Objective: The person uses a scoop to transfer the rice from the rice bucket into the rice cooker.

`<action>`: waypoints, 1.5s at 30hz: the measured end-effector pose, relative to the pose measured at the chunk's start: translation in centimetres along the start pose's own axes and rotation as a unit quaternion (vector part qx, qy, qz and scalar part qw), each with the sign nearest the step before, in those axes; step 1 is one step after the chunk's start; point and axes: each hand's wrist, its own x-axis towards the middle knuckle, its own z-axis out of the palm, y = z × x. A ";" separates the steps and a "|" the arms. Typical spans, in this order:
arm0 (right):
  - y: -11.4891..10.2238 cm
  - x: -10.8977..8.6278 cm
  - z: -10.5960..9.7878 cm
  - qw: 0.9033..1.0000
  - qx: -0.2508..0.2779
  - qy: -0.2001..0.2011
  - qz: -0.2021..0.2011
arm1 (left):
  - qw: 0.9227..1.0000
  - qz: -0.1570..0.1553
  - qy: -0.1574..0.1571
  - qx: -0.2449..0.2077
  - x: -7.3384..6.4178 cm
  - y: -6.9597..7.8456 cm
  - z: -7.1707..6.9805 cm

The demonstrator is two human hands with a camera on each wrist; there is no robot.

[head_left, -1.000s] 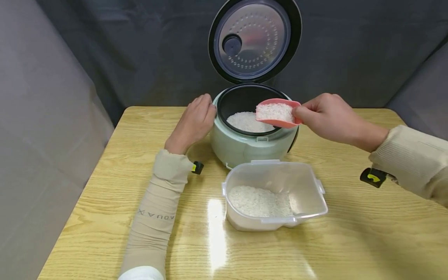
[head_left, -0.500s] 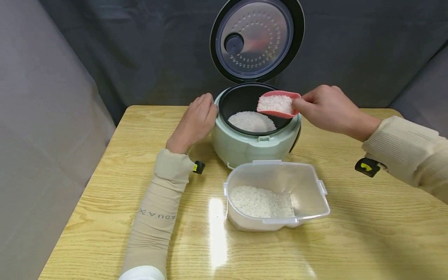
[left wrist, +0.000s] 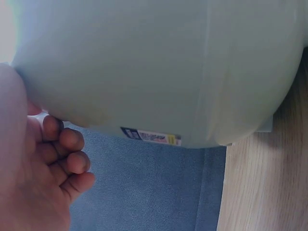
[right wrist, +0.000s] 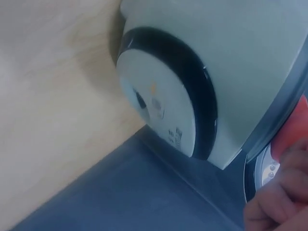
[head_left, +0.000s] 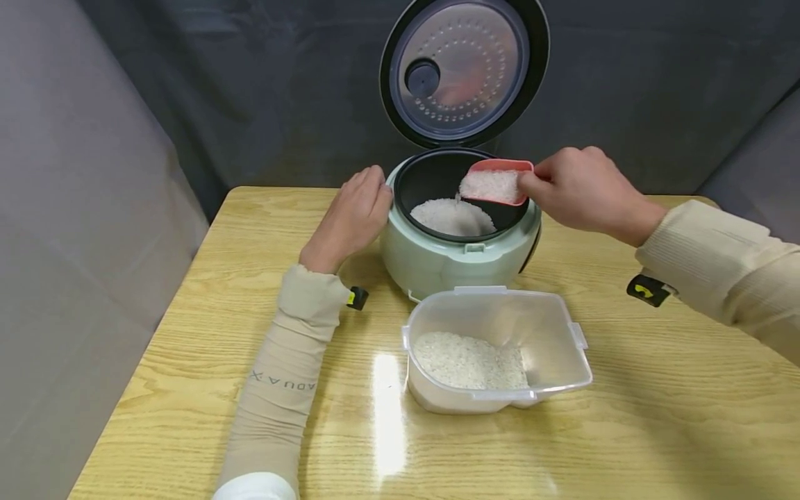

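Note:
In the head view, my right hand (head_left: 587, 191) pinches the short handle of a pink scoop (head_left: 503, 165) filled with white rice. The scoop tips to the left over the black inner pot of a pale green rice cooker (head_left: 450, 260), and a few grains fall from its lip onto the rice heap (head_left: 453, 217) inside. My left hand (head_left: 353, 212) rests against the cooker's left side near the rim. In the left wrist view its fingers (left wrist: 72, 163) are loosely curled beside the cooker wall. The right wrist view shows only part of the orange-looking scoop (right wrist: 293, 127).
The cooker's round lid (head_left: 465, 69) stands raised at the back. In front of the cooker sits a clear plastic bin (head_left: 553, 333) with loose rice (head_left: 469, 361). All stand on a wooden table (head_left: 187, 319), with dark cloth (head_left: 281, 90) hanging behind.
My right hand has lifted the scoop slightly and moved it back over the pot. The scoop has tilted, and grains now trickle out. The left hand keeps its place on the cooker.

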 end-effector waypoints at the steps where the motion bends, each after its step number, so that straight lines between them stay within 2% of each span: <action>1: 0.0 0.0 0.0 1.000 -0.007 0.004 -0.002 | 1.000 -0.001 -0.001 -0.001 0.0 0.0 0.0; 4: -0.2 0.1 0.0 0.999 -0.029 0.014 -0.010 | 1.000 -0.003 -0.004 -0.003 0.1 0.1 0.0; 7: -0.4 0.1 0.1 0.997 -0.059 0.032 -0.035 | 1.000 -0.006 -0.008 -0.005 0.1 0.2 0.0; 14: -0.7 -0.1 0.5 0.983 -0.130 0.088 -0.100 | 1.000 -0.010 -0.011 -0.004 0.1 0.1 -0.1; 21: -0.6 -0.4 0.6 0.975 -0.145 0.124 -0.116 | 1.000 -0.011 -0.015 -0.006 0.1 0.0 -0.1; 30: -0.9 -0.9 0.6 0.979 -0.139 0.107 -0.108 | 1.000 -0.019 -0.019 -0.014 0.0 -0.1 -0.2; 34: -0.8 -1.3 0.6 0.977 -0.137 0.115 -0.115 | 1.000 -0.015 -0.014 -0.015 -0.1 -0.1 -0.2; 45: -0.6 -2.8 0.5 0.965 -0.143 0.167 -0.143 | 1.000 -0.010 -0.011 -0.014 -0.2 0.0 -0.1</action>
